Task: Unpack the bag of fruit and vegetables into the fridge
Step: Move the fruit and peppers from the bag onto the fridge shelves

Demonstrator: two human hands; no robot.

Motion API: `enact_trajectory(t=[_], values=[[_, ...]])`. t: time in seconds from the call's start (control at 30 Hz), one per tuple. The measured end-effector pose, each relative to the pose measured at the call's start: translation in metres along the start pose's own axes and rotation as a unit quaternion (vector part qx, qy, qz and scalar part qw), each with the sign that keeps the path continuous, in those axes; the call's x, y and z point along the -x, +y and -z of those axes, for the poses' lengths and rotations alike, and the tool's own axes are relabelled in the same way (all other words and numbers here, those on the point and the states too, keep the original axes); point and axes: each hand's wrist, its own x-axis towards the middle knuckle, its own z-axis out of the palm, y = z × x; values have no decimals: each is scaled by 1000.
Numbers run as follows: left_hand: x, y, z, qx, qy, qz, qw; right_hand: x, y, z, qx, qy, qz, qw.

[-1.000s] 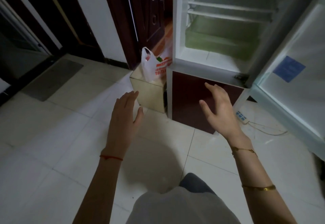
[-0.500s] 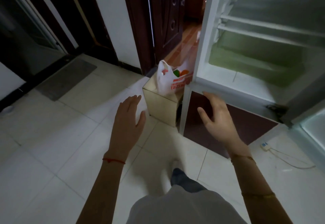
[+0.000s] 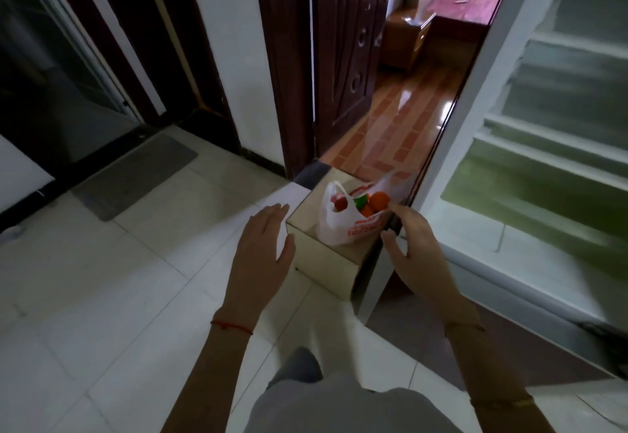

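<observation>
A white plastic bag (image 3: 339, 228) with red print stands on a low beige box (image 3: 326, 262) beside the fridge. Inside it I see orange fruit (image 3: 378, 202), something green (image 3: 361, 200) and something red (image 3: 339, 204). My right hand (image 3: 413, 245) is at the bag's right edge, fingertips touching or almost touching its rim, fingers apart. My left hand (image 3: 263, 245) hovers open just left of the box, holding nothing. The fridge (image 3: 550, 167) stands open on the right, with bare shelves and a green drawer.
A dark wooden door (image 3: 343, 58) stands open behind the box onto a room with a shiny wood floor. A grey mat (image 3: 136, 174) lies at the left by a dark glass door. White floor tiles surround me.
I have come closer to the box and bag. Both hands have moved forward; the right hand went from in front of the fridge's lower door to the bag's rim.
</observation>
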Motion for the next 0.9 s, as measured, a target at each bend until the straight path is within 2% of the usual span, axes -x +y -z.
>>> enact_trajectory(t=[0.27,0.47,0.9], values=[[-104,-55,-14,10,-47,-44,998,-72,11,-50,9,17,-119,993],[-170,-90,-23,28,-82,-100,991,-112,8,-80,27,54,-165,985],[-225,-98,-84,49,-168,-138,975,-196,45,-85,66,70,-294,951]])
